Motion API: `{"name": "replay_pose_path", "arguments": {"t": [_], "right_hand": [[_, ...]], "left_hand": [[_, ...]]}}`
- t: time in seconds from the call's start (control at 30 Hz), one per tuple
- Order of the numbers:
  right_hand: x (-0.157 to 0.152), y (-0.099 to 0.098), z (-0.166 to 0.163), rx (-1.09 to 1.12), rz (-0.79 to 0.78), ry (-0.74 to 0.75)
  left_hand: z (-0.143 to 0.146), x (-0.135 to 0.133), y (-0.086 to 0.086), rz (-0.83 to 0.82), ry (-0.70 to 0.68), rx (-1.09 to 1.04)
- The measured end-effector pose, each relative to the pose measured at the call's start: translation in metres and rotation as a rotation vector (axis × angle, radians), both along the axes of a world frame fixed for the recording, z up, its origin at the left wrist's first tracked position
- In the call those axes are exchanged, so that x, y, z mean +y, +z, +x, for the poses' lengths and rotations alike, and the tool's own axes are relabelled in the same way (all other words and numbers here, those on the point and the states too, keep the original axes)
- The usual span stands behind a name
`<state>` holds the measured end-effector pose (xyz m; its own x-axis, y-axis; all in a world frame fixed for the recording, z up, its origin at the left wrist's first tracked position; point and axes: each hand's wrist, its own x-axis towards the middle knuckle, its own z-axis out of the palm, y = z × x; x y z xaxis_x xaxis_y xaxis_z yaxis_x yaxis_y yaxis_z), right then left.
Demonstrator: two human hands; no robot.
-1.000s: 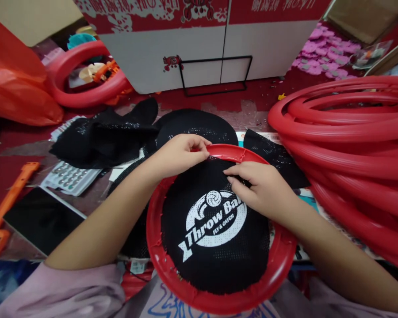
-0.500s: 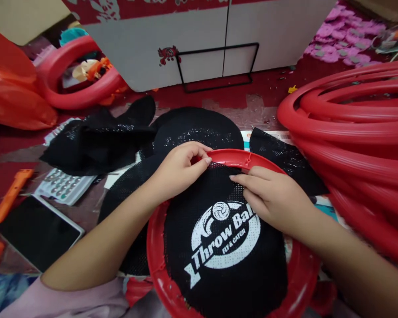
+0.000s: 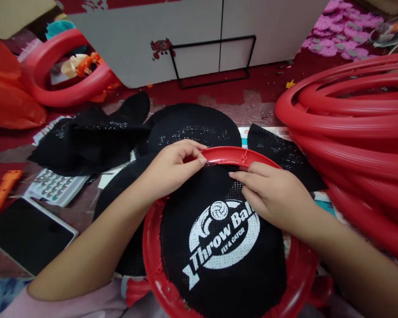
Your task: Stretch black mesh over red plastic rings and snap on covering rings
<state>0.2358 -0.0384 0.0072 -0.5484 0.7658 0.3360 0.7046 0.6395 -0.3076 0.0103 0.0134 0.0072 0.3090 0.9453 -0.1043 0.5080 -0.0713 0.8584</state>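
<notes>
A red plastic ring [image 3: 230, 155] lies in front of me with a black mesh disc [image 3: 219, 251] spread over it; the mesh carries a white "Throw Ball" print. My left hand [image 3: 172, 168] is closed in a pinch on the mesh edge at the ring's far rim. My right hand [image 3: 275, 198] lies flat on the mesh beside it, fingers stretched toward the same spot, pressing the fabric down.
A tall stack of red rings [image 3: 354, 128] fills the right side. Loose black mesh pieces [image 3: 96, 137] lie behind the ring. A calculator [image 3: 55, 187] and a dark tablet [image 3: 26, 234] sit at left, with an orange tool [image 3: 0, 198] and a white cardboard box [image 3: 199, 39] beyond.
The view has tilted slightly, so the ring and hands sit lower and closer. My hands stay at the same spot on the far rim, fingers shifting a little.
</notes>
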Motion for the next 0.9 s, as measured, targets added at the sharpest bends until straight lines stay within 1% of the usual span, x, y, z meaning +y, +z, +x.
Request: {"name": "replay_pose_path", "arguments": {"t": [0.2, 0.37, 0.53, 0.63, 0.77, 0.83, 0.9], "right_hand": [[0.0, -0.001, -0.001, -0.009, 0.033, -0.023], [0.001, -0.003, -0.001, -0.02, 0.023, -0.034], [0.002, -0.004, -0.003, -0.016, 0.039, -0.044], [0.002, -0.005, -0.005, -0.04, 0.074, -0.027], [0.001, -0.006, -0.007, -0.06, 0.162, -0.016], [0.0, -0.005, -0.007, -0.056, 0.187, -0.019], [-0.001, -0.004, -0.007, -0.053, 0.196, -0.027]], "left_hand": [[0.003, 0.001, 0.001, 0.058, -0.012, 0.067], [0.007, 0.001, 0.002, 0.135, -0.012, 0.16], [0.003, 0.002, 0.002, 0.128, -0.026, 0.167], [0.006, 0.001, 0.008, 0.111, -0.091, 0.155], [0.02, -0.001, 0.017, 0.241, -0.274, 0.276], [0.026, -0.001, 0.016, 0.308, -0.28, 0.3], [0.029, 0.0, 0.013, 0.34, -0.241, 0.271]]}}
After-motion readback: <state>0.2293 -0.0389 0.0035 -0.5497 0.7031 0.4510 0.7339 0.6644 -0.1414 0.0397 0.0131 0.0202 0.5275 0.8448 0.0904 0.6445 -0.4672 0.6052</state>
